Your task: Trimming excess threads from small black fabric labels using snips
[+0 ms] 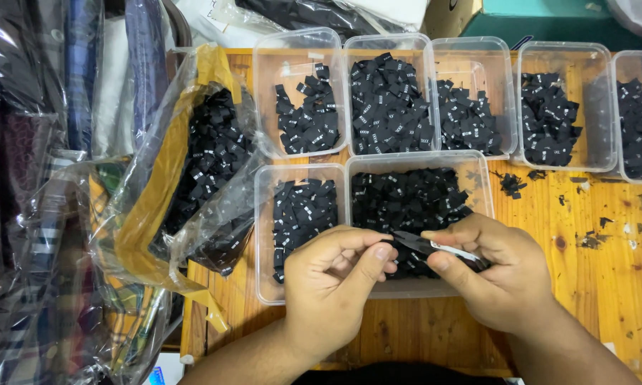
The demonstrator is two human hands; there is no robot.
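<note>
While seven label tubs [478, 164] stand, left hand [332, 281] pinches one label, right hand [495, 274] grips snips [435, 247].

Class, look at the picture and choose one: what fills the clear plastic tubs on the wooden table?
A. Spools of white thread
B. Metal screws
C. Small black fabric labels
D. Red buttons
C: each clear tub holds a heap of small black fabric labels with tiny white marks, and the hands work right over one tub, the right hand holding small snips next to the left hand.
</note>
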